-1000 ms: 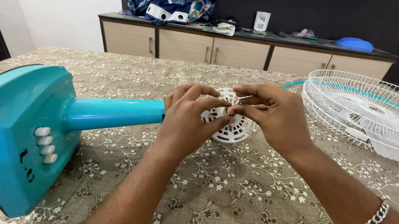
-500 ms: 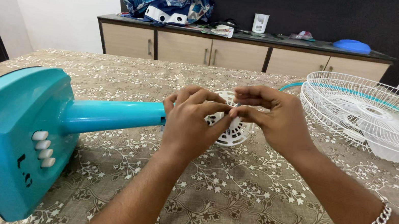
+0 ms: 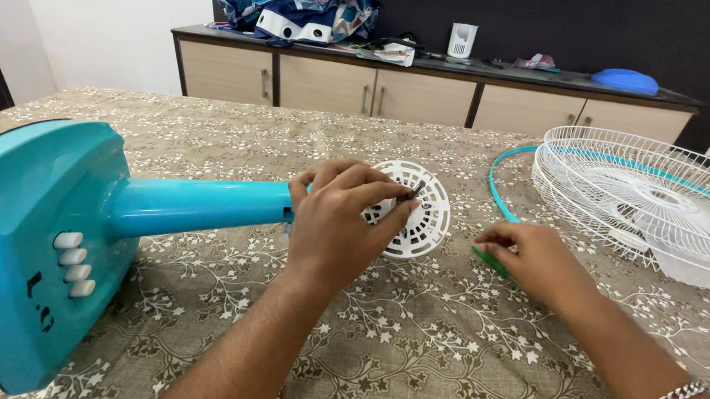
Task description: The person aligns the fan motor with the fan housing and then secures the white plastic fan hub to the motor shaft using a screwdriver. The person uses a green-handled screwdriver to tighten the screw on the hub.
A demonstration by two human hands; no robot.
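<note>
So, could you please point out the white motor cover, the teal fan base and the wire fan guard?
white motor cover (image 3: 423, 227): head view, on its slotted face.
teal fan base (image 3: 2, 208): head view, on its flat underside.
wire fan guard (image 3: 648, 197): head view, on its wire spokes.

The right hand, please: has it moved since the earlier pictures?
Yes. The right hand left the white motor housing, dropping rightward onto the teal ring.

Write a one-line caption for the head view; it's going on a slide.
Left hand steadies a white fan motor cover on a teal stand; right hand rests on a teal ring.
</note>
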